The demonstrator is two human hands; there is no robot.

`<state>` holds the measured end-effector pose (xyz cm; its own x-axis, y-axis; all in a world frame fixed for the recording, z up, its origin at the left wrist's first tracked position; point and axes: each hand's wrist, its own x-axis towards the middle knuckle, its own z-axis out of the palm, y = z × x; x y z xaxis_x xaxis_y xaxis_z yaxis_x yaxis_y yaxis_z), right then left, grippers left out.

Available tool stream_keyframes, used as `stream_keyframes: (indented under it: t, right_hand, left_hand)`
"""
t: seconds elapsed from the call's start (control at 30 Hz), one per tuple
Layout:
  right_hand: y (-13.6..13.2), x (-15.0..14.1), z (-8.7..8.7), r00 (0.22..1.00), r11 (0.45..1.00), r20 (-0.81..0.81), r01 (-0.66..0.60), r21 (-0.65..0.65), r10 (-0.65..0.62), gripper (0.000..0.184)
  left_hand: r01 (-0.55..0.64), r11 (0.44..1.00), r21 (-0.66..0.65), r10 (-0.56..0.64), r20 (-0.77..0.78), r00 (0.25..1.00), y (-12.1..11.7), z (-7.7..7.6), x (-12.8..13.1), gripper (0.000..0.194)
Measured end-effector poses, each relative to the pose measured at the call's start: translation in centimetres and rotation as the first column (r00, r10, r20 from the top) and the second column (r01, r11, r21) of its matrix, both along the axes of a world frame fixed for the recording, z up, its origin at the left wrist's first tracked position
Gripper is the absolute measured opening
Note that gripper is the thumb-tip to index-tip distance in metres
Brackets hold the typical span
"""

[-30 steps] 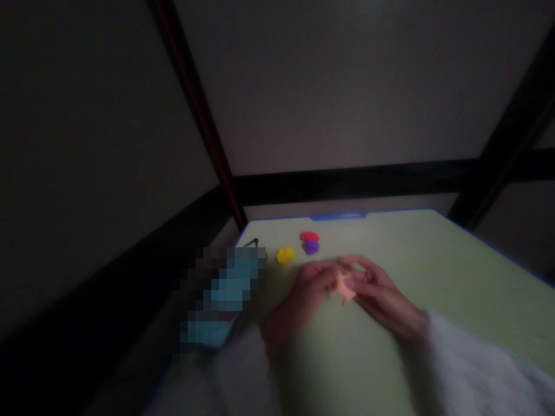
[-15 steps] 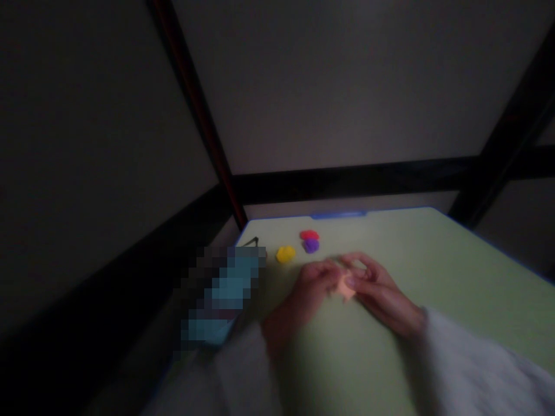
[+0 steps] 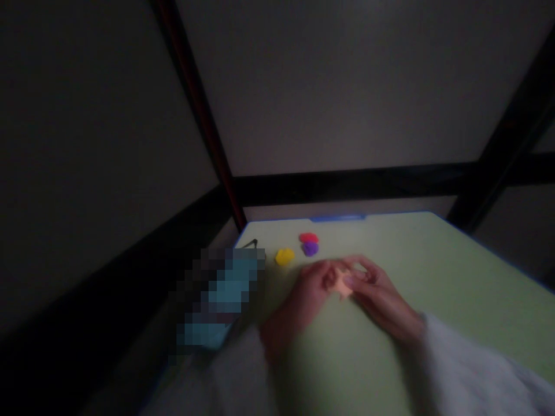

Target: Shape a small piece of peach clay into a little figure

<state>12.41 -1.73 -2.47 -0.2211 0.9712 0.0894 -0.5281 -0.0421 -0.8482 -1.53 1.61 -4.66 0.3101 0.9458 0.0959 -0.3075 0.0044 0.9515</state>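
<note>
Between my two hands, above the table, is a small piece of peach-coloured modelling clay point(image 3: 343, 284) with pointed, uneven edges. My right hand point(image 3: 384, 297) pinches its right side, the thumb lying over the front. On the left side, my left hand point(image 3: 309, 290) is closed, with curled fingertips against the clay. Some fingers of both hands hide behind the clay and each other. Just beyond my left hand lie a yellow lump of clay point(image 3: 285, 256), a purple lump point(image 3: 310, 248) and a red lump point(image 3: 309, 237). The purple one touches or overlaps the red one.
The pale green table point(image 3: 437, 260) has a blue edge, with a blue strip point(image 3: 338, 218) at its far side. A blurred-out light-blue object point(image 3: 229, 289) lies along the left edge, with a thin dark loop point(image 3: 255, 242) beyond it. Walls with dark beams stand behind.
My left thumb and fingers have shifted on the clay, so more of its front and points show. Both hands stay close together. The view has tilted slightly.
</note>
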Motion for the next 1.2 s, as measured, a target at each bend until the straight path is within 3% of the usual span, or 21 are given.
stream_keyframes:
  t: [0.17, 0.4, 0.57, 0.73, 0.93, 1.1, 1.2]
  right_hand:
    - [0.1, 0.1, 0.1, 1.000, 1.000, 0.000, -0.018, -0.013, 0.018, 0.035]
    - [-0.2, 0.0, 0.1, 1.000, 0.999, -0.001, -0.017, -0.041, 0.017, 0.039]
    - [-0.1, 0.0, -0.2, 1.000, 0.998, 0.007, -0.018, -0.052, 0.018, 0.041]
    - [-0.1, 0.1, -0.2, 1.000, 0.998, 0.011, -0.018, -0.056, 0.019, 0.042]
    - [-0.2, -0.1, 0.2, 1.000, 0.998, 0.026, -0.008, -0.064, 0.010, 0.043]
    - [0.0, -0.1, 0.2, 0.999, 0.999, 0.036, 0.011, -0.052, -0.009, 0.041]
    - [-0.1, 0.0, 0.3, 0.997, 0.998, 0.071, 0.013, -0.056, -0.009, 0.041]
  left_hand:
    - [0.064, 0.996, -0.063, -0.061, 0.044, 0.997, -0.1, 0.4, -0.3, 0.017]
    - [-0.003, 0.996, -0.087, -0.001, -0.048, 0.999, -0.5, 0.7, -0.2, 0.021]
    - [0.004, 0.998, -0.058, -0.007, -0.038, 0.999, -0.6, 0.8, -0.1, 0.022]
    - [-0.046, 0.991, -0.122, 0.045, -0.015, 0.999, -1.1, 1.3, 0.1, 0.025]
    - [-0.115, 0.985, -0.128, 0.108, -0.065, 0.992, -0.9, 0.7, 0.1, 0.026]
    - [-0.130, 0.991, -0.009, 0.130, -0.013, 0.991, -0.4, 1.3, 0.2, 0.032]
    - [-0.089, 0.992, 0.085, 0.097, -0.097, 0.991, -0.4, 2.0, 0.0, 0.034]
